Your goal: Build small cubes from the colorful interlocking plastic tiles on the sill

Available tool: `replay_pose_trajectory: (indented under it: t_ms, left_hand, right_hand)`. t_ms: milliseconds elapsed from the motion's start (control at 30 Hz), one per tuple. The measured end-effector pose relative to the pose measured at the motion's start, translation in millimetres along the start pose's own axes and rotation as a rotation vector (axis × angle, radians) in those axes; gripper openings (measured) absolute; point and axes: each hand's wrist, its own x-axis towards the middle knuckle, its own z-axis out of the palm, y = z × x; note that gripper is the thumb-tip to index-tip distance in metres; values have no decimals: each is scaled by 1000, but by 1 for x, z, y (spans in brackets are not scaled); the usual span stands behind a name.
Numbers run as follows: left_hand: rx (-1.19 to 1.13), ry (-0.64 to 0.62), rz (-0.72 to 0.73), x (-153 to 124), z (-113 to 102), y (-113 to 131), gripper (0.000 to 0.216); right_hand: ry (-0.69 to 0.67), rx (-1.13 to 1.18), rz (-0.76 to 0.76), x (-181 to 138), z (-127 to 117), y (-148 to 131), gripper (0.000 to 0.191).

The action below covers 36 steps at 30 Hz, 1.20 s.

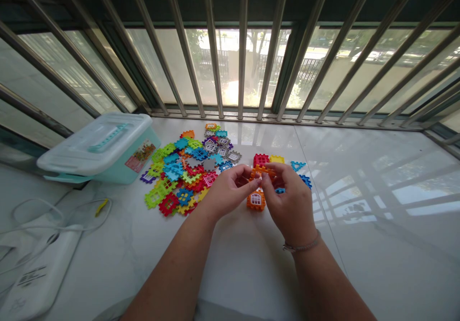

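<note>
Bright daylight through the barred window (242,67), washed almost to white beyond the glass. Broad glare and pale bar-shaped reflections on the glossy tiled ledge (377,191), below and right of the window's centre. Only soft, faint shadows under the left hand (228,191) and right hand (292,203). Strong wide-angle bowing, with bars leaning harder toward both ends of the window. Sharp focus nearly throughout, no obvious motion blur, slight haze across the brightest panes.

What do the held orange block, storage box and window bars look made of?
The orange block looks like moulded plastic: bright, even, slightly glossy. The storage box seems plastic too, its lid translucent. The window bars look like steel, by their metallic sheen.
</note>
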Motion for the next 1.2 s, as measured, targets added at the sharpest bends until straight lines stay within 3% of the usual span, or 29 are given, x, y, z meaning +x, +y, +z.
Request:
replay_pose_trajectory:
  t_ms: [1200]
  left_hand:
    - [10,27,-24,0,-1,-2,39]
  right_hand:
    - [-58,21,50,1,2,1,18]
